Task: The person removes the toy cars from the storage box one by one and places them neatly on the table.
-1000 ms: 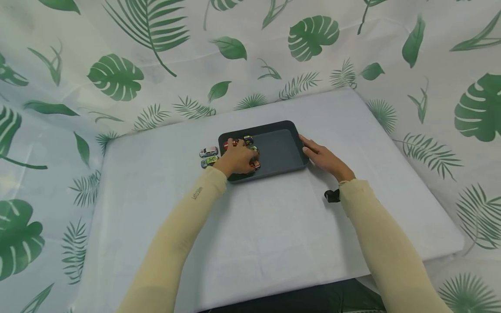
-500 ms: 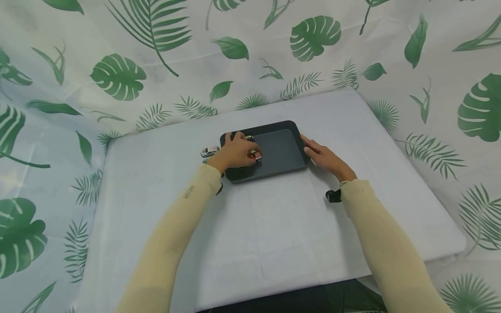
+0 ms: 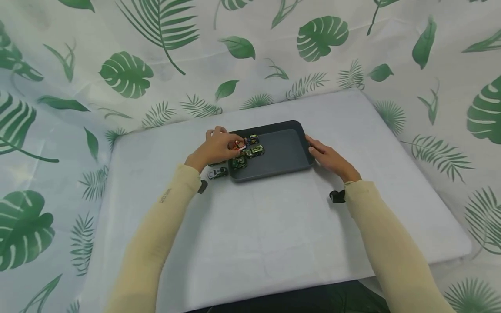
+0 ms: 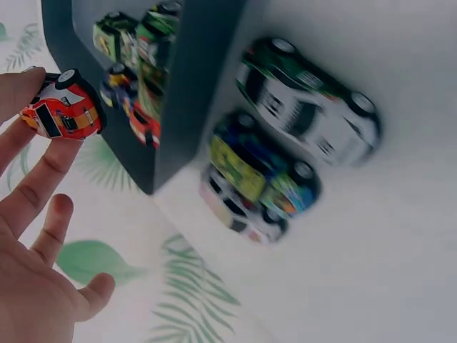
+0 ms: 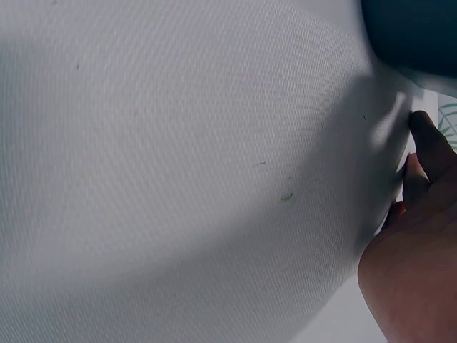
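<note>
Between the thumb and fingers of my left hand [image 3: 213,148] an orange-red toy car [image 4: 68,111] is pinched, held close over the left end of a dark grey tray [image 3: 285,152]. In the tray sit several more toy cars, among them a camouflage-green one [image 3: 255,151], a dark green one [image 3: 239,163] and a blue one [image 3: 252,139]. The left wrist view also shows a red car [image 4: 144,128] in there, partly hidden. My right hand [image 3: 332,161] touches the tray's right edge with extended fingers.
Outside the tray's left end, a white-and-green toy car [image 4: 307,103], a yellow-and-blue one [image 4: 250,168] and a pale one [image 4: 235,207] stand on the white tablecloth [image 3: 254,234]. A leaf-print curtain [image 3: 164,87] hangs behind the table.
My left hand has moved left across the tray with the orange-red car, toward the left rim, uncovering cars in the tray. My right hand stays at the tray's right edge.
</note>
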`<action>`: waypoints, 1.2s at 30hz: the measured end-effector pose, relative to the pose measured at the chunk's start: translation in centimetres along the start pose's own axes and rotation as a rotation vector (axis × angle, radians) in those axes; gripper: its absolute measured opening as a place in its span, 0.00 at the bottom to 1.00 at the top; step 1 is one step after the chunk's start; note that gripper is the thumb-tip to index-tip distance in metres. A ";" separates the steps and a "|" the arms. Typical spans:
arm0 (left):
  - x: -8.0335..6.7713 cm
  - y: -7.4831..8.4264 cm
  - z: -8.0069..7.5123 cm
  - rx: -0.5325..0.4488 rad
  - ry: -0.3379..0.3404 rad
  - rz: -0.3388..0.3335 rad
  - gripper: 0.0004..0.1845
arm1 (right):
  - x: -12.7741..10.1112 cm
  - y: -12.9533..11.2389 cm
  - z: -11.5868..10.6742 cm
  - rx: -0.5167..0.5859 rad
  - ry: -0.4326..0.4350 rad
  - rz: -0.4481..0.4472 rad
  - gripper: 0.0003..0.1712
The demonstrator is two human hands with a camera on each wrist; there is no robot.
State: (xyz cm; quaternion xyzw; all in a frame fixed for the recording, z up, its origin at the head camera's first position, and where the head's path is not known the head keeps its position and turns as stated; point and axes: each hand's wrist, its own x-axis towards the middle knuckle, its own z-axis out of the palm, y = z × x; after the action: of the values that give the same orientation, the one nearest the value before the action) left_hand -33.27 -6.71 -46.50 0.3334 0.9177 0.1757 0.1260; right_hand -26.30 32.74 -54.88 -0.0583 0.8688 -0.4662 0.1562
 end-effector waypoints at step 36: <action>-9.1 -8.9 1.6 0.100 -0.069 -0.169 0.16 | 0.1 -0.4 0.2 0.005 0.007 0.042 0.35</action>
State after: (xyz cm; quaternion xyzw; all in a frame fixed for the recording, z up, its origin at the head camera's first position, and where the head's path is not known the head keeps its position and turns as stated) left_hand -30.94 -18.62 -50.56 0.2664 0.9453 0.1069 0.1551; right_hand -26.36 32.34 -54.70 -0.0381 0.8692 -0.4652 0.1629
